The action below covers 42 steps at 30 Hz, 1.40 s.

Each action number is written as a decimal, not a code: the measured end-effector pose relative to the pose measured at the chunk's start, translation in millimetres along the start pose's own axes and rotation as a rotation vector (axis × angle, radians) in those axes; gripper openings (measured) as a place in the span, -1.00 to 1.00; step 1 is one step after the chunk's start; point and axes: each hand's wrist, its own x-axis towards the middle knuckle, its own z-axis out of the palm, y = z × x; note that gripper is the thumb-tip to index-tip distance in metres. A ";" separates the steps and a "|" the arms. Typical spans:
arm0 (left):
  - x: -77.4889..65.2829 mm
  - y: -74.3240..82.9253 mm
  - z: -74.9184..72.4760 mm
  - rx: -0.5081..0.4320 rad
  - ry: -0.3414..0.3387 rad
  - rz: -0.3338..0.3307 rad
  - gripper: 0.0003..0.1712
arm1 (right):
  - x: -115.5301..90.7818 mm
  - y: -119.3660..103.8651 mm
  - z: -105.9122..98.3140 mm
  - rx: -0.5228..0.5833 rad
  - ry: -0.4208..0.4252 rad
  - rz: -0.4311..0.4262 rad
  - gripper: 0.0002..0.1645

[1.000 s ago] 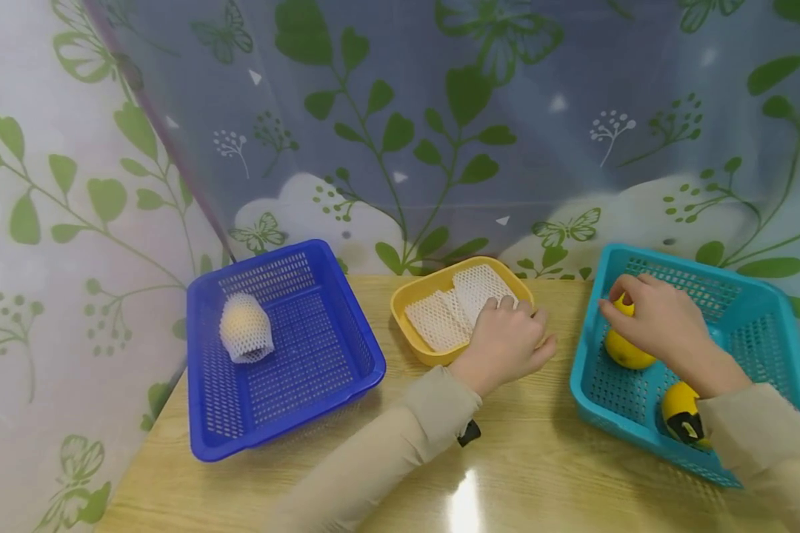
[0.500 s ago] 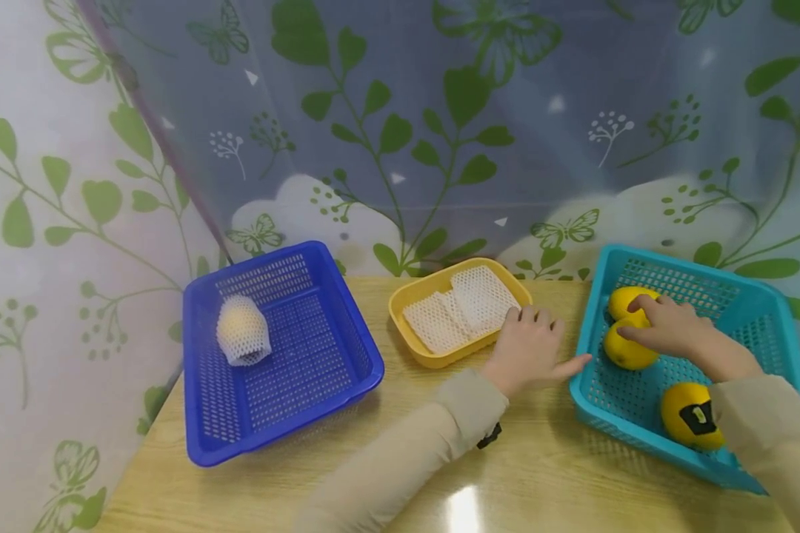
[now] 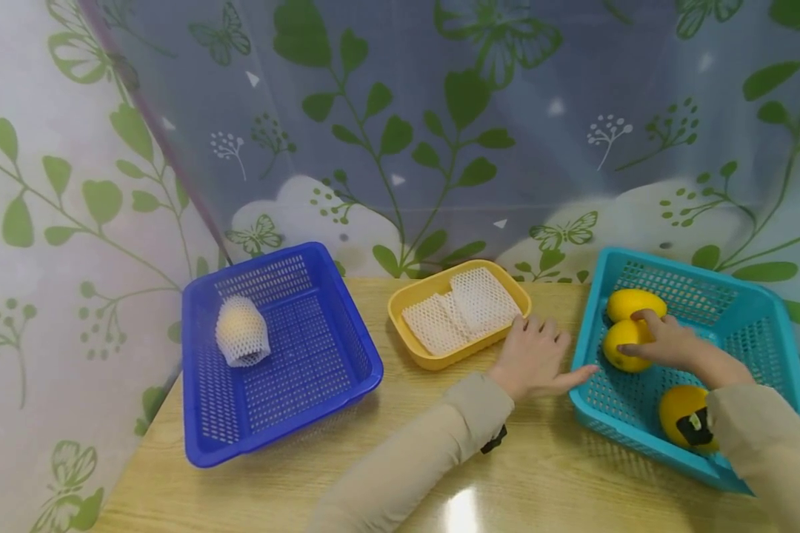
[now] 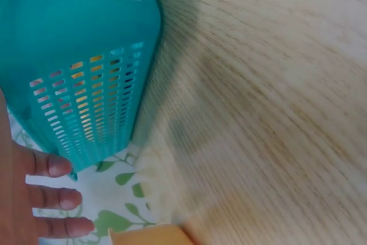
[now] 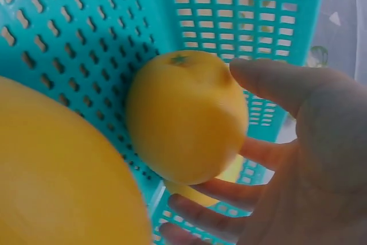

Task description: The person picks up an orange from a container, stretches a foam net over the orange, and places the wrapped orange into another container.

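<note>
My right hand point(image 3: 673, 346) is inside the teal basket point(image 3: 760, 344), thumb and fingers round an orange point(image 5: 186, 119). Its thumb touches the top of the fruit and the other fingers lie along its side and underneath. Behind the orange lies a longer yellow fruit point(image 3: 630, 302). A round yellow fruit with a black label point(image 3: 680, 409) sits near the basket's front, partly covered by my sleeve. Between this basket and the small yellow tray point(image 3: 433, 361) is my left hand point(image 3: 532, 359), holding nothing. Its fingers are extended, the thumb at the teal basket's rim.
White foam net sleeves point(image 3: 483, 300) lie in the yellow tray. At the left a blue basket point(image 3: 293, 348) holds one fruit in a foam net point(image 3: 241, 331). All three containers stand on a wooden table point(image 3: 400, 422), with a leaf-patterned curtain point(image 3: 400, 148) behind.
My right hand has moved down and back from over the rear fruit to the orange in front of it. My left hand has shifted right, from the yellow tray to the teal basket's rim.
</note>
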 end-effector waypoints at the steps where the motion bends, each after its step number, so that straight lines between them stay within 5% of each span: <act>1: 0.1 0.0 0.2 0.005 -0.002 0.009 -0.16 | 0.8 0.7 1.8 0.013 0.006 -0.004 -0.10; 11: 0.6 -2.0 2.4 -0.011 0.011 0.072 -0.40 | 7.1 0.5 16.0 0.161 0.041 -0.027 0.05; 24: 2.8 -2.8 5.3 -0.035 0.067 0.099 -0.53 | 10.1 0.8 23.8 0.196 0.078 0.011 0.14; 42: -0.6 -1.5 4.5 -0.039 0.166 0.132 -0.66 | 7.1 2.0 26.5 0.297 0.027 0.031 0.18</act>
